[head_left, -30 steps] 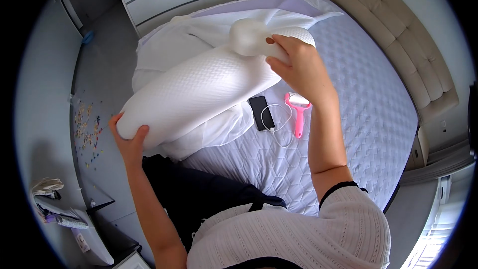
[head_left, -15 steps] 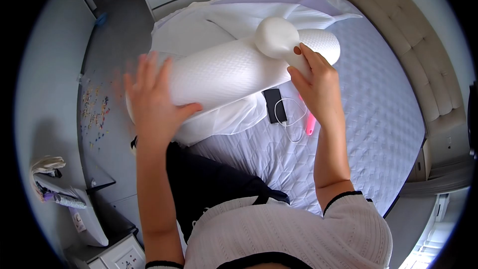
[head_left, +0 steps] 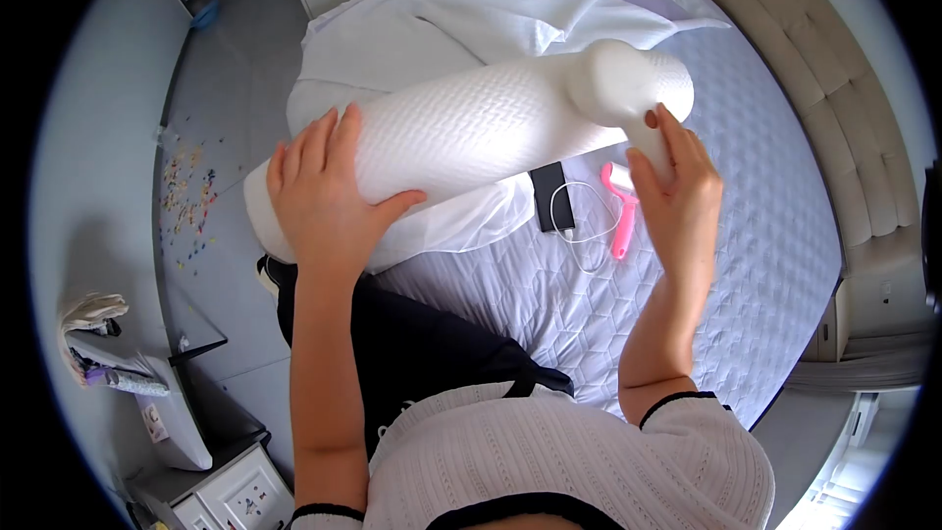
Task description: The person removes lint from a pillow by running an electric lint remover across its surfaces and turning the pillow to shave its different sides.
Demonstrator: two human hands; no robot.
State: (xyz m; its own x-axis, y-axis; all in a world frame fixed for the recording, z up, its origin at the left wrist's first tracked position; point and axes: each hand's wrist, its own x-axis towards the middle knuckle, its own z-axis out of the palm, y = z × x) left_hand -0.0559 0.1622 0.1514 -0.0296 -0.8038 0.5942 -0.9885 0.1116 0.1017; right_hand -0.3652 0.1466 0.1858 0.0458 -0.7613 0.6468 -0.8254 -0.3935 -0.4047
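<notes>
A long white textured pillow lies across the bed in front of me, its left end towards the floor side. My left hand rests flat on the left part of it, fingers stretched and thumb spread apart. In my right hand is a white handheld device with a round head and a brown button, much like a fabric shaver. Its head is against or just above the pillow's right part; the working face is hidden. My fingers are wrapped round its handle.
On the grey quilted bed lie a pink lint roller, a black power bank or phone and a white cable. White bedding is bunched behind. Small colourful pieces are scattered on the floor at left.
My left hand has come down onto the pillow from a blurred sweep. My right hand has moved the device rightwards along the pillow. The lint roller now shows fully.
</notes>
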